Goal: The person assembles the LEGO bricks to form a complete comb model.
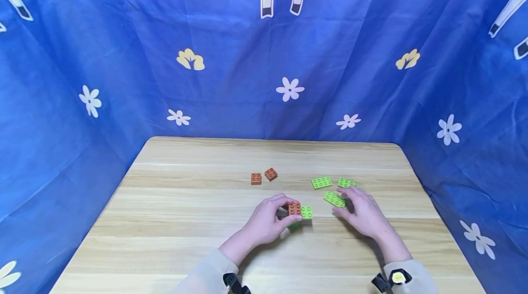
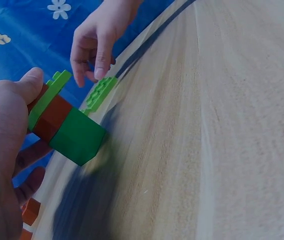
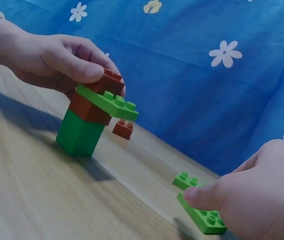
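Note:
My left hand (image 1: 268, 220) grips the top of a small stack between thumb and fingers. That stack has a reddish-brown brick (image 1: 294, 209) on top, then a light green plate (image 3: 109, 104) jutting out sideways. Below come another brown brick (image 2: 52, 118) and a dark green block (image 3: 79, 136) at the bottom. Over on the right, my right hand (image 1: 363, 211) is low over a flat light green eight-stud brick (image 1: 334, 199). Its thumb and fingers are spread apart around the brick's near end, and the thumb tip overlaps the brick in the right wrist view.
Two more light green bricks lie beyond the right hand, one on the left (image 1: 321, 182) and one partly behind the fingers (image 1: 348, 183). Two brown bricks (image 1: 256, 179) (image 1: 271, 174) sit farther back. A blue patterned cloth (image 1: 264, 78) encloses the wooden table (image 1: 185, 220).

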A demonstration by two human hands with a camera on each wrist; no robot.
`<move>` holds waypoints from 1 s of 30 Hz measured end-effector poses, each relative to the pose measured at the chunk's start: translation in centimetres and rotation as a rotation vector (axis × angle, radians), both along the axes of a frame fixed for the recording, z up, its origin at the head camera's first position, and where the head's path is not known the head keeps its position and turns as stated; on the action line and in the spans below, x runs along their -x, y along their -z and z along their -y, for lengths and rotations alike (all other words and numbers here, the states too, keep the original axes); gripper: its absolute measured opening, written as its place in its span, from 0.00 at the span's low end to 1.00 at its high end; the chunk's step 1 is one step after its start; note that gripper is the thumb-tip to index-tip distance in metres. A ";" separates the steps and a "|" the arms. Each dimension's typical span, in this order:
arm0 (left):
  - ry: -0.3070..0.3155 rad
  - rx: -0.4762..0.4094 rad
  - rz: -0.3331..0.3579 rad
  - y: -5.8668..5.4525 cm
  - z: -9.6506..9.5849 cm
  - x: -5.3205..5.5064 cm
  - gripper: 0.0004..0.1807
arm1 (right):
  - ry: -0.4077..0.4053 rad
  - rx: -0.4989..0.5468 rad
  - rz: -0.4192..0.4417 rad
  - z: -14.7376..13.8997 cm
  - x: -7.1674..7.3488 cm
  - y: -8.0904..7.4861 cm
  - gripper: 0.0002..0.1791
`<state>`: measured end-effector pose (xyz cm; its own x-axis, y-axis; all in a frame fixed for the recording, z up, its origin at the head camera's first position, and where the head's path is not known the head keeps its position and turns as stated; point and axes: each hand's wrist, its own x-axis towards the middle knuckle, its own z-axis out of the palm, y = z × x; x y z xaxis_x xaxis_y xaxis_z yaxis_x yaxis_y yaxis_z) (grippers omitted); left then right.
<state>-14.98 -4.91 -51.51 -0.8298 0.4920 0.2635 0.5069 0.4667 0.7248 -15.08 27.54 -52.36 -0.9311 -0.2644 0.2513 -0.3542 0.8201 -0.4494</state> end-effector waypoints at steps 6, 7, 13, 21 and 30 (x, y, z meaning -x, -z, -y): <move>-0.005 0.005 0.002 0.1 0.0 0.0 0.25 | 0.045 -0.007 0.016 -0.3 0.0 0.8 0.33; -0.004 0.004 0.004 0.1 0.0 0.0 0.25 | 0.050 -0.008 0.017 -0.4 0.1 0.9 0.33; -0.004 0.003 0.004 0.0 0.0 -0.1 0.25 | 0.079 -0.022 0.017 -0.5 0.3 1.7 0.33; -0.010 0.007 0.009 -0.2 0.0 -0.1 0.24 | 0.118 -0.053 -0.010 -0.1 0.6 2.4 0.30; -0.013 0.018 -0.004 -0.1 0.0 -0.1 0.25 | 0.136 -0.061 0.014 0.1 0.6 2.6 0.25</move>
<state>-14.85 -4.87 -51.41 -0.8350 0.4861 0.2577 0.5035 0.4863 0.7141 -15.66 27.40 -54.92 -0.9626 -0.1500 0.2255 -0.2321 0.8860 -0.4014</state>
